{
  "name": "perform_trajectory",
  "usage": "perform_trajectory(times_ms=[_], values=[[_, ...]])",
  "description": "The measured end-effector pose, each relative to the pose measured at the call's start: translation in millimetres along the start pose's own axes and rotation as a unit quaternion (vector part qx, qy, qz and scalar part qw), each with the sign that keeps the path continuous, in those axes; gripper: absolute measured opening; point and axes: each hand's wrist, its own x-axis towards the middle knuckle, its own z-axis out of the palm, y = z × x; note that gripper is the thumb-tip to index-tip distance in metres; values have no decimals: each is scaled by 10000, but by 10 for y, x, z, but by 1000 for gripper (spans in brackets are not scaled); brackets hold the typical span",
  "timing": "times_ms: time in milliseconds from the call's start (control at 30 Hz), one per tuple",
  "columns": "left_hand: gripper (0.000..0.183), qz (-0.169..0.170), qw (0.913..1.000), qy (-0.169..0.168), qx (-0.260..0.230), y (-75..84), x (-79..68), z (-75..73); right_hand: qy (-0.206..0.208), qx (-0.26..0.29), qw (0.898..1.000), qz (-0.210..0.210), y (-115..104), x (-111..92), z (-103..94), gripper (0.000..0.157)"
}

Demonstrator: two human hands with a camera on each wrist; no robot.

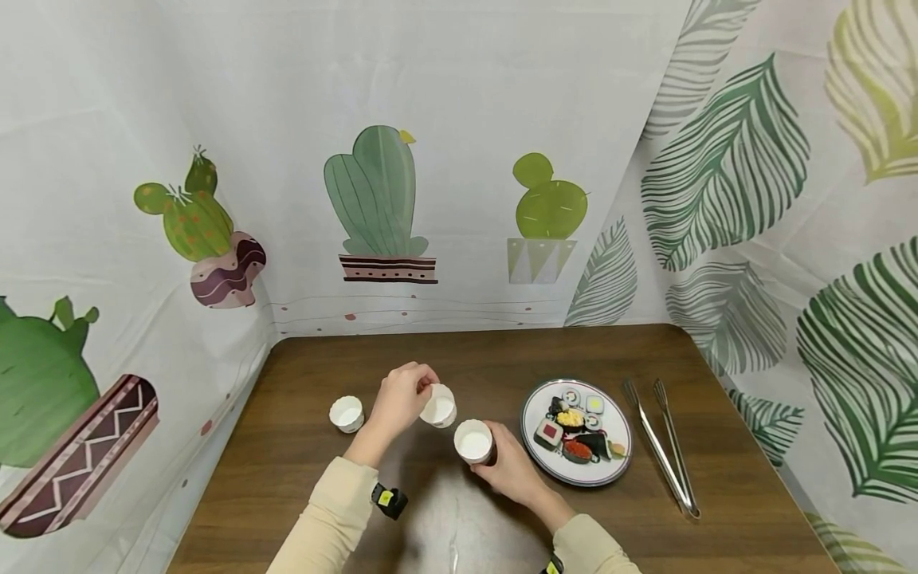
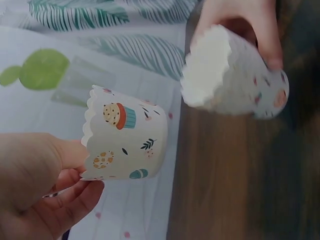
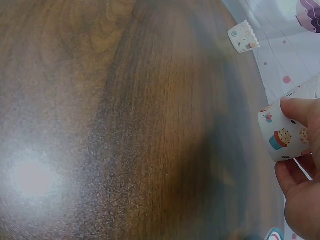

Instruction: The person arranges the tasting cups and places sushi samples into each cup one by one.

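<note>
My left hand pinches the scalloped rim of a white paper baking cup, printed with cupcakes and leaves. Close beside it, my right hand grips the side of another such paper cup, its thumb and fingers round the wall. That second cup looks white inside in the head view. In the left wrist view the two cups are apart, and the right hand's cup is tipped with its mouth toward the left. A third baking cup stands upright on the table, left of my left hand.
A round white plate with a dark rim bears several sushi pieces, right of my right hand. Metal tongs lie beyond it on the right. The brown wooden table meets patterned cloth at the back and sides.
</note>
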Motion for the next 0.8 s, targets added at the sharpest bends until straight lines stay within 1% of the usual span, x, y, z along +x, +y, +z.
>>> perform_trajectory(times_ms=[200,400,667,800], values=[[14,-465,9989,-37,26,-206,-9,17,-13,-38,10000,52,-16,3,-8,66],[12,-838,9962,60,231,-416,-31,63,-34,-57,9999,84,-17,8,-8,67],[11,-1097,9932,149,371,-635,-39,133,-29,-114,9999,60,-32,-2,-12,66],[10,-1261,9909,120,450,-697,-38,148,-25,-109,9999,22,-44,-3,-16,66]])
